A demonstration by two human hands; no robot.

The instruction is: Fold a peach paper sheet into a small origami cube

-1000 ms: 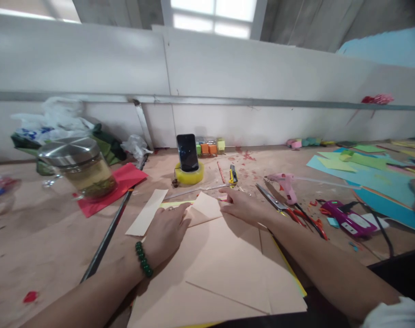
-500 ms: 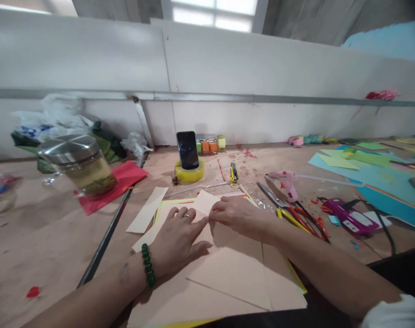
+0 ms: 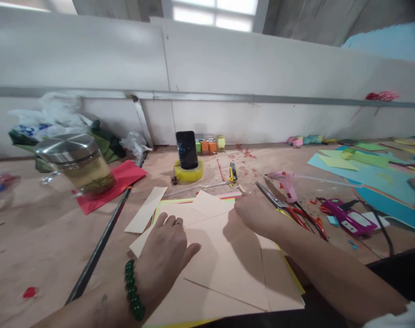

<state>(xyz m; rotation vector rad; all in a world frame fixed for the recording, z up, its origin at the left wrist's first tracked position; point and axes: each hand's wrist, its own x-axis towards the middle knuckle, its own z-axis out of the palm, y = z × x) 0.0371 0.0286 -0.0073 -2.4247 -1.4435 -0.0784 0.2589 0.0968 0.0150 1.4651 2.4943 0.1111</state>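
Presently, head view: two bare hands over a stack of pale sheets (image 3: 224, 259); the stack lies on the tabletop (image 3: 29, 246) straight in front of the person, coloured edges peeping out from under it
Left hand (image 3: 168, 250): palm down on the left part of the stack; fingers lightly bent, thumb well apart from them; grip clamped on nothing that shows; a green bead bracelet (image 3: 134, 291) at the wrist
Right hand (image 3: 253, 210): at the upper right of the stack; fingers bent and mostly hidden; cannot tell whether the grip is together on paper or only resting there
Small pale piece (image 3: 209, 203): at the top of the stack, between the hands, one corner pointing away from the person; pale strip (image 3: 146, 210) on the tabletop just beside the stack's left edge
Step in hand: apparently, steadying and arranging the loose sheets
Next move calls for: probably a light touch and a flat left hand; overlapping sheets could slide
Tools to the right: scissors (image 3: 270, 198), pink glue gun (image 3: 286, 184); neither in a hand
Beyond the stack: phone (image 3: 187, 150) propped upright at a yellow tape roll (image 3: 190, 174); utility knife (image 3: 233, 173) to its right
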